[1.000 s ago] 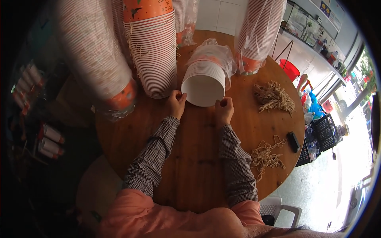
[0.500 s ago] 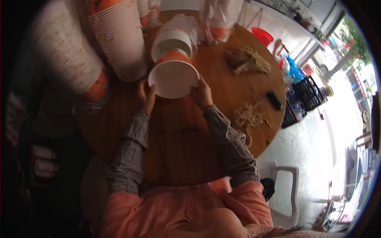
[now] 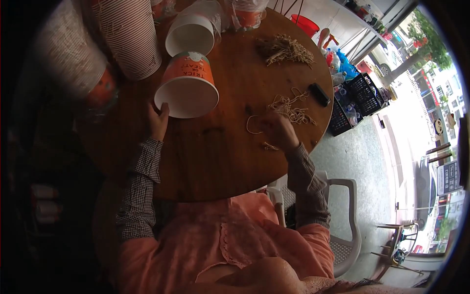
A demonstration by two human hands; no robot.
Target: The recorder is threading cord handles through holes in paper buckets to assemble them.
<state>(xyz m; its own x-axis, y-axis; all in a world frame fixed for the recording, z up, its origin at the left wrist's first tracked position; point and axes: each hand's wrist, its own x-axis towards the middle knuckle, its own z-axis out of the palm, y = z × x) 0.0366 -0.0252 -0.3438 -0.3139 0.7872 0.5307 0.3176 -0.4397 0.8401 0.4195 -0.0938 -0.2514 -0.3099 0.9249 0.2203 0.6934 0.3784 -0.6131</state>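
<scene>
An orange paper tub (image 3: 196, 70) with a white inside lies tilted, its wide mouth facing me. My left hand (image 3: 158, 121) grips its lower left rim, thumb at the edge of the mouth and the other fingers partly hidden. To the right, my right hand (image 3: 277, 128) is closed over a small heap of thin tan strings (image 3: 293, 111). A curved strand (image 3: 248, 124) loops out by its fingers; the fingertips are mostly hidden. Just behind the held tub, another white-mouthed paper tub (image 3: 190, 38) lies on its side, partly in clear plastic wrap.
Tall nested stacks of tubs (image 3: 128, 41) stand at the left of the round wooden table (image 3: 220, 166). A larger string bundle (image 3: 289, 50) and a small black object (image 3: 319, 94) lie at the right. Beyond the edge are black crates (image 3: 368, 100), a red basin (image 3: 304, 24) and a white plastic chair (image 3: 353, 210).
My right hand has let go of the tub and moved right and down to the strings. The left hand keeps the tub, now turned so its printed side shows. The whole view has shifted.
</scene>
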